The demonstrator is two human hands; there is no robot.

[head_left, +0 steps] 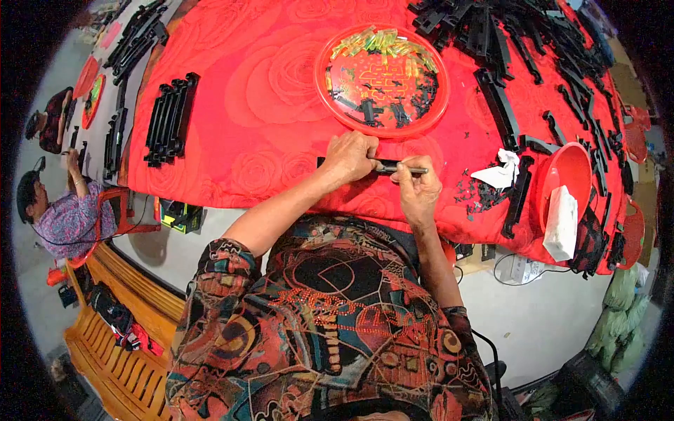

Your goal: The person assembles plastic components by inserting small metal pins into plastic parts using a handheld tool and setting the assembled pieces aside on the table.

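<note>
My left hand (351,157) is closed over a long black plastic part (321,162), pressing it near the table's front edge; its end shows left of the fist. My right hand (419,188) pinches a slim grey rod-like tool (420,170), its inner end against the part beside my left fingers. What the tool's tip touches is too small to make out. Just beyond both hands lies a round red tray (337,116), holding yellow-green translucent strips (379,42) at its far side and small black pieces (368,112) along its near and right sides.
Several black bars (170,119) stand in a row at left on the red cloth (232,154). More black parts (484,42) are heaped at far right. Small black bits (477,196), a white tissue (500,170), a red bowl (572,165) and a white block (562,223) lie right. Another person (70,214) sits left.
</note>
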